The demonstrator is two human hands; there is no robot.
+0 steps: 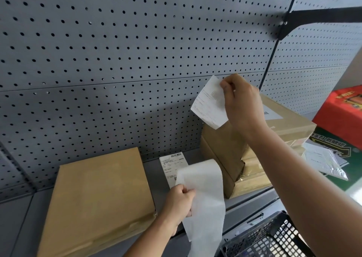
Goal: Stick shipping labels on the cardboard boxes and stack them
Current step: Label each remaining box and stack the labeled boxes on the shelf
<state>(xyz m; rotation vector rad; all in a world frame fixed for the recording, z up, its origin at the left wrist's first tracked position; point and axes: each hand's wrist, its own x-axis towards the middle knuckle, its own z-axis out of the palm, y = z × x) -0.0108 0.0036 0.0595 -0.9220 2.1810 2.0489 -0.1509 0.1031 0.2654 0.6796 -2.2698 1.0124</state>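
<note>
My right hand [240,102] pinches a white shipping label [209,104] by its top corner and holds it up in the air in front of the pegboard. My left hand [179,202] grips a long strip of blank white backing paper [205,202] that hangs down past the shelf edge. A flat cardboard box [98,194] with no label on its top lies on the shelf at the left. A stack of cardboard boxes [231,153] stands at the right, and its top box carries a label [273,113]. Another printed label [172,164] lies on the shelf between them.
A grey pegboard wall [117,51] backs the grey shelf [154,176]. A black mesh basket [274,237] sits below the shelf at the lower right. A red box [344,107], a green carton and loose papers [323,158] lie to the far right.
</note>
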